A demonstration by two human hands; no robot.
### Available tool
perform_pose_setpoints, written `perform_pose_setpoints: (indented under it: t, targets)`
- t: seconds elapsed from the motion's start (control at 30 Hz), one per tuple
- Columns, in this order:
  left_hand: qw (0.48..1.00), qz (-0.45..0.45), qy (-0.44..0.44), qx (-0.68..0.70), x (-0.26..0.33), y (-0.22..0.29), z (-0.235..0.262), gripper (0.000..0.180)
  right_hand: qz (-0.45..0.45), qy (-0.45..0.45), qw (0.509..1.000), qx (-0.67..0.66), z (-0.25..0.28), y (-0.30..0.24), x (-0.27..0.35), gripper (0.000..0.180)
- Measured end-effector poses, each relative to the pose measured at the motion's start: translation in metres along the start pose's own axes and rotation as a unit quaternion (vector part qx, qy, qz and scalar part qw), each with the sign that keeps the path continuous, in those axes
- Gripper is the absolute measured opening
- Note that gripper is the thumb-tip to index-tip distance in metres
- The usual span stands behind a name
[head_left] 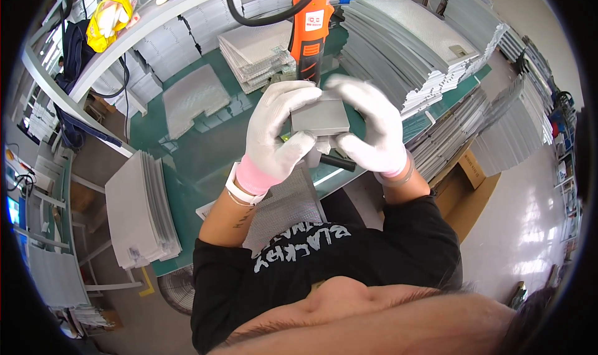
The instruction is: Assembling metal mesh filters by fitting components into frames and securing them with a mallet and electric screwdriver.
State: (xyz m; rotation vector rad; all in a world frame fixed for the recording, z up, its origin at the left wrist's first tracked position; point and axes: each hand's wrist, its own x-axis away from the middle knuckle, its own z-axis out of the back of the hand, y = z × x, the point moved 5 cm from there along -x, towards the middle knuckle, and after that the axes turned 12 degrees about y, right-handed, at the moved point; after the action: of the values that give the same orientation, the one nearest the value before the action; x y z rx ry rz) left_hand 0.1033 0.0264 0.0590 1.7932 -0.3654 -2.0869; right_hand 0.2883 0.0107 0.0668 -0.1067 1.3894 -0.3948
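In front of my chest, above the green table, is a grey rectangular block (321, 117) with a smooth flat top. My left hand (280, 127), in a white glove with a pink cuff, grips its left side, fingers at the far edge and thumb at the near one. My right hand (374, 127), gloved too, curls around the right side; its thumb is by the near right corner and its fingers are smeared by motion. Under the block, pale material and a black rod (337, 162) show partly. An orange and black power tool (311, 31) stands just beyond my hands.
Stacks of grey-white panels stand at the far right (398, 49), back middle (255, 52) and left (140, 208) of the green table (208, 140). One notched panel (193, 99) lies flat. A black cable (268, 19) loops overhead. An open cardboard box (467, 190) is at right.
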Motion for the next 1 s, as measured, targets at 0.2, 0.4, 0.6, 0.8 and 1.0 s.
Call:
perform_pose_setpoints:
  t: [0.2, 0.4, 0.6, 0.8, 1.0]
  targets:
    - [0.999, 0.031, 0.013, 0.015, -0.003, 0.004, 0.006, 0.044, 0.016, -0.010, 0.999, 0.026, -0.004, -0.010, -0.008, 0.042]
    - [0.999, 0.023, 0.030, 0.012, 0.001, 0.005, 0.005, 0.043, 0.025, 0.003, 0.998, 0.060, -0.006, -0.019, -0.011, 0.039]
    - [0.999, 0.027, 0.042, -0.001, 0.000, 0.008, 0.003, 0.042, -0.014, 0.010, 0.998, 0.067, -0.005, -0.018, -0.008, 0.037]
    - [0.998, 0.037, 0.040, -0.008, 0.002, 0.010, 0.003, 0.041, -0.011, 0.016, 0.999, 0.049, -0.004, -0.018, -0.008, 0.037]
    - [0.999, 0.023, 0.033, 0.002, 0.001, 0.010, 0.002, 0.043, 0.006, 0.018, 0.998, 0.054, -0.003, -0.017, -0.005, 0.037]
